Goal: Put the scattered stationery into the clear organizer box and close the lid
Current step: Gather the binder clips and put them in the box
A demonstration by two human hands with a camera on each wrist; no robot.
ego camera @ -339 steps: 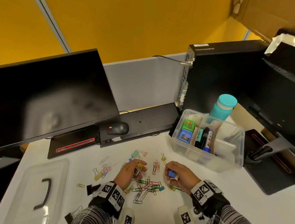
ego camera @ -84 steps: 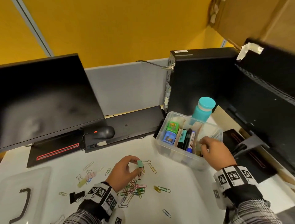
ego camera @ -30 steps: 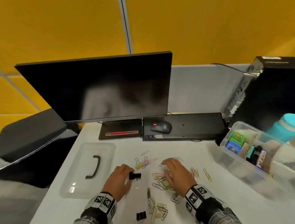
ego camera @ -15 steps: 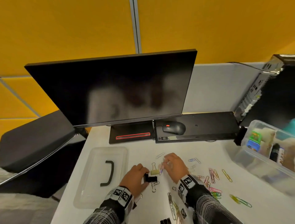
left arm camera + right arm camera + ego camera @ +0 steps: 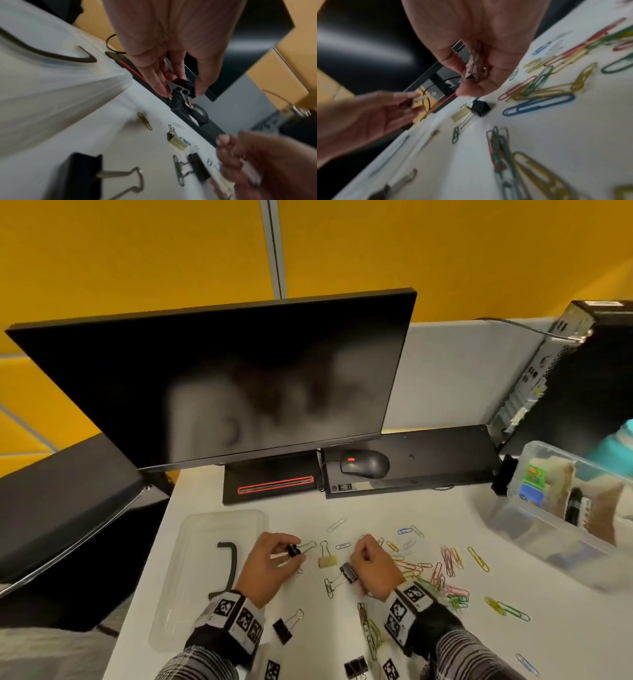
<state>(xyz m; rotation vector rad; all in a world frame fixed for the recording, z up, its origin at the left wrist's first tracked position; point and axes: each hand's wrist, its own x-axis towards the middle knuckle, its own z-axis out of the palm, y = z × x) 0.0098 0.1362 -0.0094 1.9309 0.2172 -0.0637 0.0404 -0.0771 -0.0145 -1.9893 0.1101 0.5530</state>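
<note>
My left hand (image 5: 295,551) pinches a black binder clip (image 5: 183,88) between thumb and fingers, just above the white desk. My right hand (image 5: 361,544) is curled round a pale pink binder clip (image 5: 471,67) held in its palm. Between the hands lie a yellow binder clip (image 5: 327,560) and another black binder clip (image 5: 347,571), the latter right beside my right thumb. Several coloured paper clips (image 5: 445,566) are scattered to the right. The clear organizer box (image 5: 507,518) stands open at the far right with markers inside. Its clear lid (image 5: 191,542) lies flat on the left.
A monitor (image 5: 222,378), its base and a black mouse (image 5: 366,463) on a black slab line the back of the desk. A computer tower (image 5: 582,378) stands behind the box. More black binder clips (image 5: 282,630) lie near my wrists. The desk's left edge runs close beside the lid.
My right hand has drawn back from the pale clips and curled shut round one. My left hand still holds its black clip. The view has shifted slightly left.
</note>
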